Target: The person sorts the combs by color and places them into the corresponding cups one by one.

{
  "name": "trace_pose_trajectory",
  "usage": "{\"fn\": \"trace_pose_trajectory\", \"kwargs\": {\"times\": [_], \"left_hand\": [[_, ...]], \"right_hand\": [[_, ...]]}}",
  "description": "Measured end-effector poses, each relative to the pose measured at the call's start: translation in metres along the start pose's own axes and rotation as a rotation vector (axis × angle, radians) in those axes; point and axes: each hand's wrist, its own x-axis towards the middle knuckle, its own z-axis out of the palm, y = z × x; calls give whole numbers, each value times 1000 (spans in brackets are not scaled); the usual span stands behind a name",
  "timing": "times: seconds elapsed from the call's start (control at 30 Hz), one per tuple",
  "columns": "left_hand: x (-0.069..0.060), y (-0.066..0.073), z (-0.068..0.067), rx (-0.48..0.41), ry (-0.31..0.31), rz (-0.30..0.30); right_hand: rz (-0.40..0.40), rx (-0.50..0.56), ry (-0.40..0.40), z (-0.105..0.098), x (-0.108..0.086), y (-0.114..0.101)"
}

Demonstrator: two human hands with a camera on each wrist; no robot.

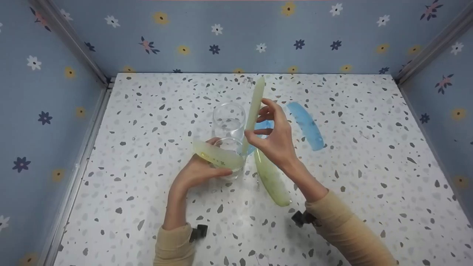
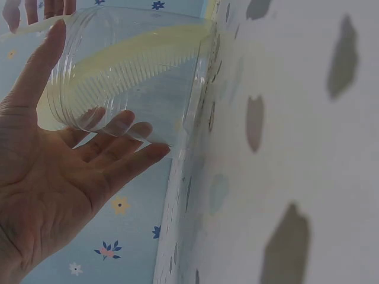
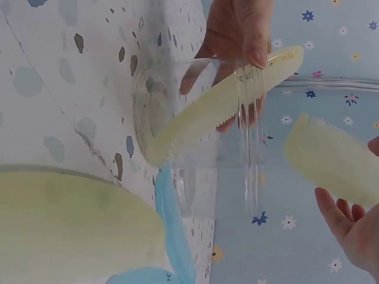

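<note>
My left hand (image 1: pixel 189 173) holds a clear round container (image 2: pixel 133 97), its thumb on one side and the fingers on the other. A pale yellow comb (image 3: pixel 204 115) stands slanted inside, its end poking out past the rim. Beside and above that container, my right hand (image 1: pixel 278 142) pinches a second pale yellow comb (image 1: pixel 255 105) between thumb and fingers, one end pointing up and away. The right wrist view shows this comb (image 3: pixel 331 163) clear of the container, with its teeth visible. Part of its lower end is hard to separate from the clear wall in the head view.
Another clear container (image 1: pixel 229 105) stands just behind the held one. A yellow-green comb (image 1: pixel 272 181) lies under my right forearm. One blue comb (image 1: pixel 308 127) lies to the right; a blue piece (image 1: pixel 266 126) is partly hidden by my right hand. Flowered panels (image 1: pixel 244 37) border the speckled table (image 1: pixel 147 111).
</note>
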Motion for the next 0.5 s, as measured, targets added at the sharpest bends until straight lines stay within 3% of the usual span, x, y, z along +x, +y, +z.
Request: {"fn": "trace_pose_trajectory", "kwargs": {"times": [0.5], "left_hand": [[-1, 1, -1, -21, -8, 3]], "right_hand": [[-49, -21, -114, 22, -11, 9]]}}
